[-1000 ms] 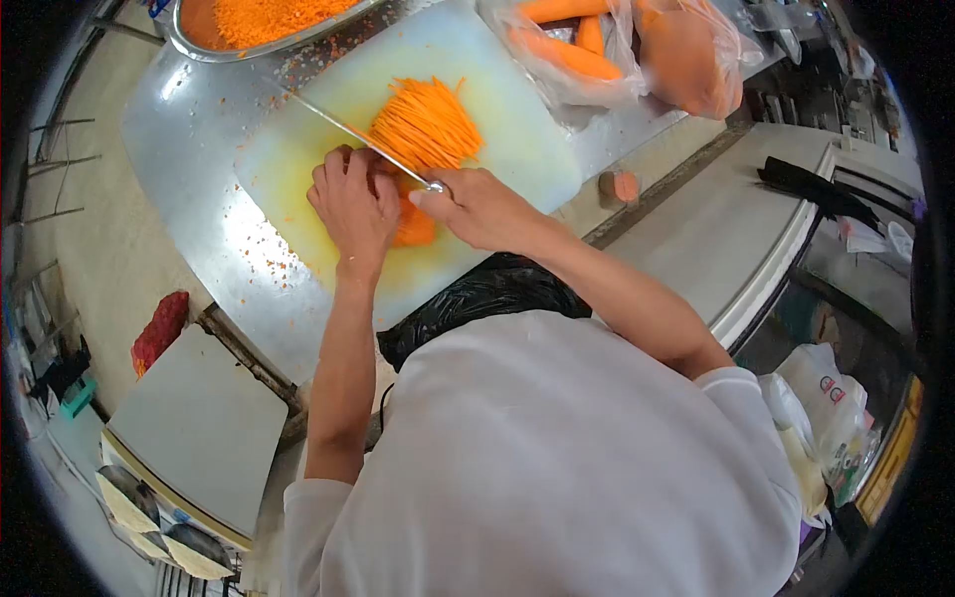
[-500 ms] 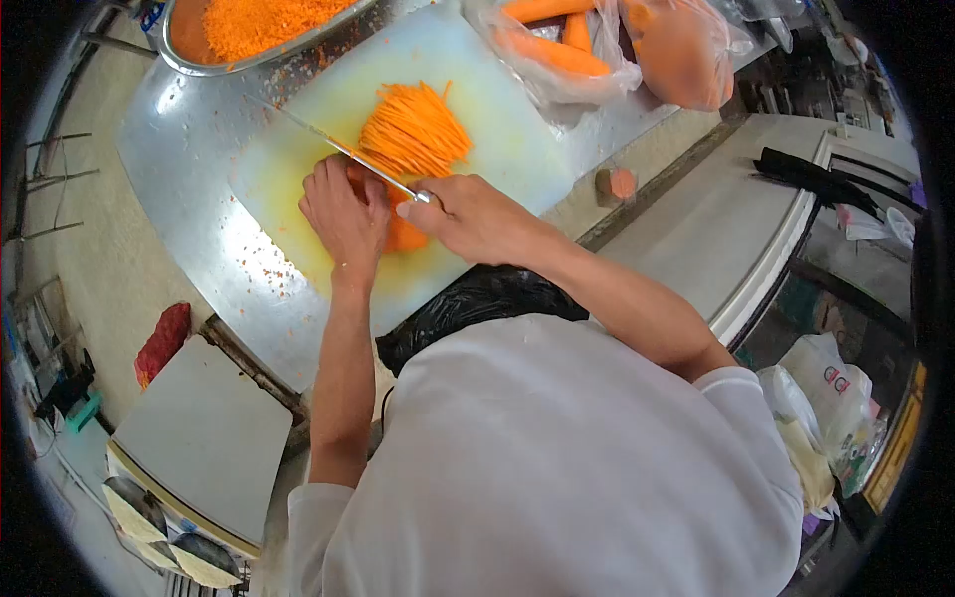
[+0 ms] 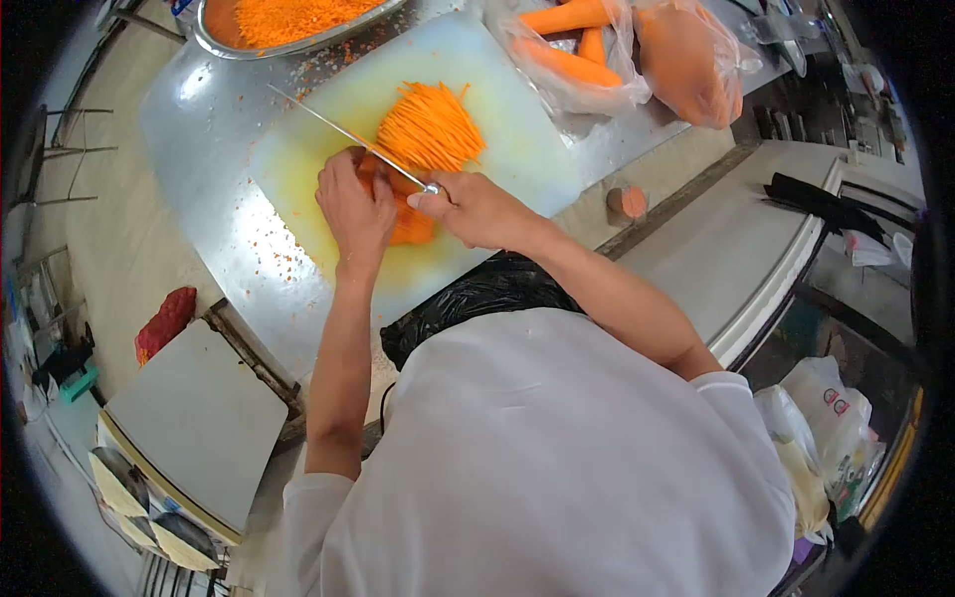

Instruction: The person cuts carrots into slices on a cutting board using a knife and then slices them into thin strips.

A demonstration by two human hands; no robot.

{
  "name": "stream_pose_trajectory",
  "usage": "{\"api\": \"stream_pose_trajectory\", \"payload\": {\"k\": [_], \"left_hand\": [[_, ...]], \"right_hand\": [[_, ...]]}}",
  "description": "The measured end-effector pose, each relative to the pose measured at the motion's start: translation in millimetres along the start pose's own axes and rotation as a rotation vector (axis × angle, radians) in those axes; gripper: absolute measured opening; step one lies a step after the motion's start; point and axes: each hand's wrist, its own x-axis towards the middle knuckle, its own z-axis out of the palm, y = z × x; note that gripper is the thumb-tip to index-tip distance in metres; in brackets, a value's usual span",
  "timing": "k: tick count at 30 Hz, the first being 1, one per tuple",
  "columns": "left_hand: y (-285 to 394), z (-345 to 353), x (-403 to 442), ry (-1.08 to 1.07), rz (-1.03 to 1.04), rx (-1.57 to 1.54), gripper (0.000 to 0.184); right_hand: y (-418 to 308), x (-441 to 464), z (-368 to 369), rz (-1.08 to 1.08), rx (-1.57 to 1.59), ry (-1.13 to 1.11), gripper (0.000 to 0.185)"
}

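Observation:
My right hand [image 3: 479,210] is wrapped round the handle of a long knife [image 3: 328,119], whose blade points to the upper left. The blade lies between a heap of thin carrot strips [image 3: 431,127] and my left hand [image 3: 356,211]. With curled fingers, my left hand presses on carrot slices [image 3: 410,228], which it partly hides. Both the strips and the slices rest on a pale, yellow-stained cutting board [image 3: 527,139].
A metal bowl [image 3: 298,48] of shredded carrot stands at the upper left on the steel table [image 3: 199,169], among scattered orange bits. Two plastic bags, one holding whole carrots [image 3: 567,64], the other tied [image 3: 686,65], lie at the upper right. Black plastic [image 3: 477,303] borders the near edge.
The whole view has shifted slightly, with the board and bowl now a little further right. Both hands stay at the carrot slices, and the knife remains beside my left fingers.

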Motion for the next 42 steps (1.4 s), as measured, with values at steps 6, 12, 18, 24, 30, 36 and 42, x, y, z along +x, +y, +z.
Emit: {"api": "stream_pose_trajectory", "payload": {"k": [6, 12, 18, 24, 30, 36, 42], "left_hand": [[21, 0, -23, 0.030, -0.068, 0.170, 0.072], [28, 11, -28, 0.028, -0.042, 0.300, 0.081], [25, 13, -29, 0.055, -0.070, 0.287, 0.076], [17, -1, -28, 0.197, 0.098, 0.233, 0.048], [7, 4, -20, 0.080, 0.093, 0.237, 0.036], [11, 2, -15, 0.049, 0.068, 0.316, 0.037], [8, 3, -14, 0.073, 0.062, 0.231, 0.036]], "right_hand": [[4, -4, 2, 0.031, 0.134, -0.020, 0.053], [2, -3, -5, 0.064, 0.159, -0.072, 0.051], [8, -2, -4, 0.004, 0.150, -0.082, 0.049], [-5, -7, -11, 0.067, 0.107, -0.101, 0.050], [-6, -7, -15, 0.085, 0.113, -0.129, 0.051], [2, 1, 7, -0.132, 0.089, 0.028, 0.048], [-29, -26, -12, 0.145, 0.166, -0.103, 0.040]]}}
